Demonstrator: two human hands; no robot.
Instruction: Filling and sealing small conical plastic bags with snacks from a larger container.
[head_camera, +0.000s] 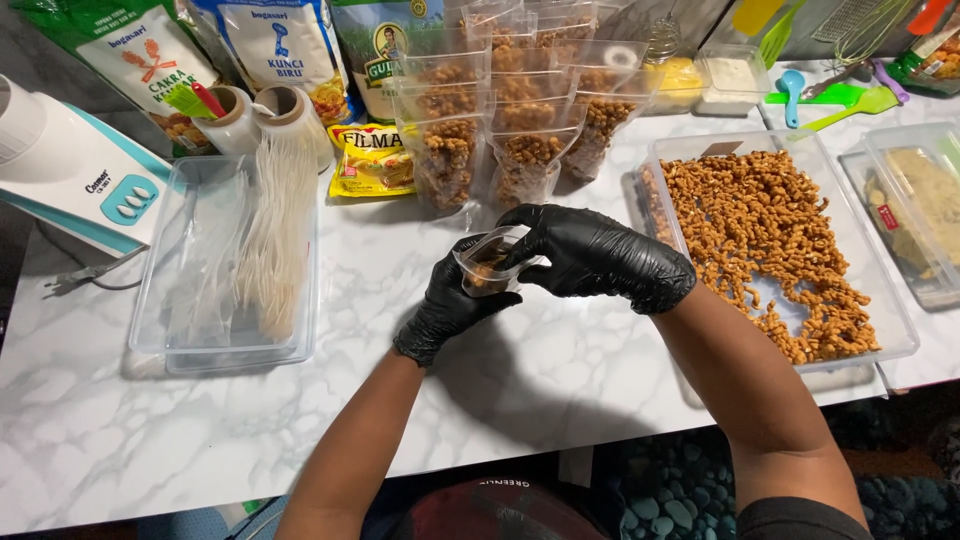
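Both my hands wear black gloves over a white marble table (560, 370). My left hand (450, 305) grips a small clear plastic pouch (488, 262) from below; a few brown snack pieces lie inside it. My right hand (595, 255) pinches the pouch's open top from the right. A clear tray (895, 325) of brown twisted snack pieces (760, 240) sits just right of my right hand. Several filled clear pouches (520, 130) stand in rows behind my hands.
A clear tray of empty plastic bags (235, 255) lies at the left, with a white and teal appliance (70, 165) beyond it. Flour bags (280, 45), a yellow sachet (370, 160), tape rolls (265, 115), small tubs (730, 80), green and blue utensils (840, 100) and another tray (925, 200) line the back and right.
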